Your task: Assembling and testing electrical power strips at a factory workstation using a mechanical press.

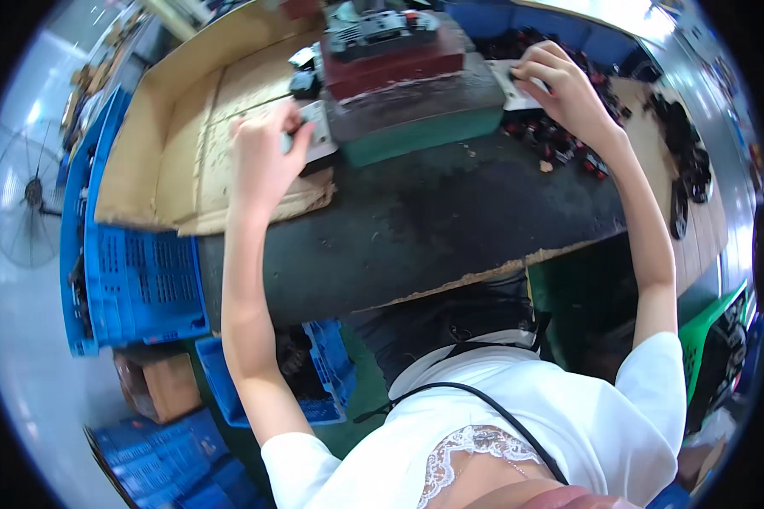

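My left hand [263, 153] rests at a white control box [321, 134] on the left of the bench, its thumb spread from the curled fingers beside a dark button. On the far right my right hand [562, 89] has its fingers bent together over a second white box [513, 89]; what lies under the fingertips is mostly hidden. Between the hands stands a dark red block [395, 75] on a green metal base [424, 136]. A grey metal fixture [382, 32] sits on top, with a part in it I cannot make out.
An open cardboard box [178, 136] stands at the left. Many small black and red parts [560, 140] are heaped beyond my right wrist, with black pieces [688, 153] farther right. Blue crates [144, 271] stand lower left, a green basket [700, 339] lower right. The dark bench [450, 212] has a worn front edge.
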`<act>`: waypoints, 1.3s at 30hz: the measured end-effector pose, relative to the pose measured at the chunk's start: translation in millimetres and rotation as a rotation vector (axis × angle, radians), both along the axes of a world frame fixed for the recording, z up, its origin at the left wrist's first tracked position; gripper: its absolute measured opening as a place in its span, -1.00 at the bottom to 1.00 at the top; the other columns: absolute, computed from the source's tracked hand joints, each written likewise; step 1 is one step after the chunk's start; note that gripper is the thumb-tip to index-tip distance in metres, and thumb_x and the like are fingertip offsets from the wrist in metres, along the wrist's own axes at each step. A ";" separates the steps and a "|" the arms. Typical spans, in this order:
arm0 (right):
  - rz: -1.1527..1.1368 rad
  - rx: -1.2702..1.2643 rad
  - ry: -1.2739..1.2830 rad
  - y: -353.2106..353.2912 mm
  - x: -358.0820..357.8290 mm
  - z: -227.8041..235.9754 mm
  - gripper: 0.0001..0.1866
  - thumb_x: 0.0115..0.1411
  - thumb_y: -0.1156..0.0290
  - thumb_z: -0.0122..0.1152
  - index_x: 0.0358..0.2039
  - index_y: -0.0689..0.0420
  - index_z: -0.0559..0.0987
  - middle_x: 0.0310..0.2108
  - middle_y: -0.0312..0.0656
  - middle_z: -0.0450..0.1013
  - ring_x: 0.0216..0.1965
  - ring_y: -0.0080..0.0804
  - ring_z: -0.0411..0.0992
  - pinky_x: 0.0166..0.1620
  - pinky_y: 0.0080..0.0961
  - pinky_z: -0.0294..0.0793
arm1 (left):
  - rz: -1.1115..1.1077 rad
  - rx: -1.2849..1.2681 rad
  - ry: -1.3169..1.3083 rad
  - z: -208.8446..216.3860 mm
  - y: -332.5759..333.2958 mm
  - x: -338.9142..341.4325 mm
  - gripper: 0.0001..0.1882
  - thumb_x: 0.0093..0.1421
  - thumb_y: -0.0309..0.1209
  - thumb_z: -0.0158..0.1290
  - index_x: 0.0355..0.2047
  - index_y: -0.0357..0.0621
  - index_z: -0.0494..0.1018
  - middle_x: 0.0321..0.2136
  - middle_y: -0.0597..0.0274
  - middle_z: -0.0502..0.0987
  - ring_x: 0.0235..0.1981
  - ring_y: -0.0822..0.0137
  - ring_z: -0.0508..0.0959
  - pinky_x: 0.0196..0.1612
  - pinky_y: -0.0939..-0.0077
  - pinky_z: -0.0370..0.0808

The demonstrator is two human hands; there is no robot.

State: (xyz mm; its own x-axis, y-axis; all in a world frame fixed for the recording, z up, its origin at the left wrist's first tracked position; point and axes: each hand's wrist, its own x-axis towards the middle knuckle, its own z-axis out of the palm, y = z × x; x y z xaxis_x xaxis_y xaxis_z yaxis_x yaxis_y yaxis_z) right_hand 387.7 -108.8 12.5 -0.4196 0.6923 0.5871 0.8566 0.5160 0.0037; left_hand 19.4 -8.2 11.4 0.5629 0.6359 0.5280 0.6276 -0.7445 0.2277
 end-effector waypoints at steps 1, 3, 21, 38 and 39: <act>-0.007 0.013 -0.037 1.2 -1.0 -0.8 -0.85 -0.03 0.62 0.21 -0.38 0.27 0.49 -0.37 -0.16 0.39 -0.20 -0.21 0.34 -0.16 -0.37 0.37 | -0.002 -0.002 -0.017 -0.7 -0.3 0.4 -0.85 -0.01 -0.38 0.16 -0.53 -0.12 0.41 -0.62 0.20 0.51 -0.53 0.22 0.52 -0.29 0.39 0.27; -0.048 -0.002 -0.002 0.6 -3.9 -3.6 -0.90 0.01 0.56 0.21 -0.43 0.25 0.49 -0.42 -0.19 0.38 -0.25 -0.22 0.34 -0.19 -0.36 0.37 | -0.018 -0.044 -0.081 -0.8 -0.8 0.9 -0.83 -0.03 -0.43 0.18 -0.57 -0.18 0.39 -0.65 0.16 0.48 -0.56 0.20 0.51 -0.38 0.39 0.29; -0.094 -0.045 0.027 0.6 -3.4 -2.4 -0.90 0.01 0.48 0.23 -0.47 0.22 0.51 -0.45 -0.22 0.40 -0.28 -0.24 0.36 -0.17 -0.36 0.37 | -0.052 -0.010 -0.088 5.0 -4.0 -2.8 -0.83 -0.02 -0.49 0.16 -0.57 -0.25 0.36 -0.66 0.12 0.44 -0.61 0.19 0.47 -0.48 0.41 0.35; -1.255 -0.081 -0.241 -53.1 341.7 -34.7 -0.41 0.16 0.06 0.04 0.10 0.18 0.31 0.06 0.12 0.27 0.09 0.08 0.24 0.12 -0.20 0.22 | -0.121 -0.145 -0.501 3.4 27.6 19.3 -0.74 0.13 -0.32 0.09 -0.25 -0.25 0.46 -0.32 0.04 0.56 -0.24 0.20 0.57 -0.15 0.44 0.45; -1.358 -0.406 -0.320 -51.0 334.4 -34.6 -0.39 0.17 -0.01 0.00 0.11 0.16 0.30 0.08 0.13 0.25 0.08 0.12 0.24 0.11 -0.16 0.24 | -0.143 -0.179 -0.496 7.9 32.6 21.4 -0.68 0.14 -0.27 0.08 -0.20 -0.25 0.45 -0.22 -0.01 0.53 -0.16 0.16 0.54 -0.09 0.40 0.43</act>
State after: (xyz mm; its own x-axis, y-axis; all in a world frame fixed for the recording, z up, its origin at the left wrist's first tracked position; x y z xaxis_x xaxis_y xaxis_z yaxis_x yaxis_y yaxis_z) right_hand 722.0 -159.8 -22.1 0.6091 0.7469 0.2665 0.6663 -0.6643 0.3387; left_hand 40.8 24.4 19.3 0.3613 0.6759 0.6424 0.3083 -0.7368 0.6018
